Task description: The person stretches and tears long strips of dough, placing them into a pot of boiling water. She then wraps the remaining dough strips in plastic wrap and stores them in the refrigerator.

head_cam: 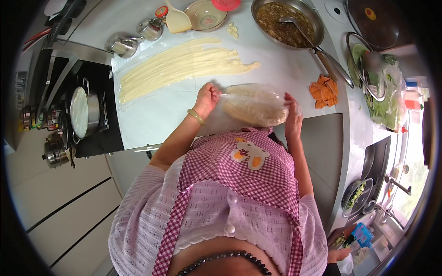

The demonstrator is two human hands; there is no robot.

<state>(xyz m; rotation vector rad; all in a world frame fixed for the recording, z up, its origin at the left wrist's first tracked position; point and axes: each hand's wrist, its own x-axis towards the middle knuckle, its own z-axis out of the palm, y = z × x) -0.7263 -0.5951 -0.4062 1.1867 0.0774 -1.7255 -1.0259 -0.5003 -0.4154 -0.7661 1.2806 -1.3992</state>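
A mass of pale dough (255, 112) lies at the counter's front edge, wrapped in clear plastic. My left hand (208, 98), with a bangle at the wrist, pinches the plastic film (241, 98) at its left side. At the right end of the dough, my right hand (293, 112) has the film between its fingers. Long flat strips of dough (183, 65) lie side by side under clear film, beyond my left hand.
A pan of brown sauce (288, 26) with a ladle stands at the back right, near an orange cloth (324, 91). A pot (83, 112) sits on the black stove at left. Behind the strips are steel pitchers (122, 45) and a glass bowl (206, 17). Another person's hand (342, 254) shows at lower right.
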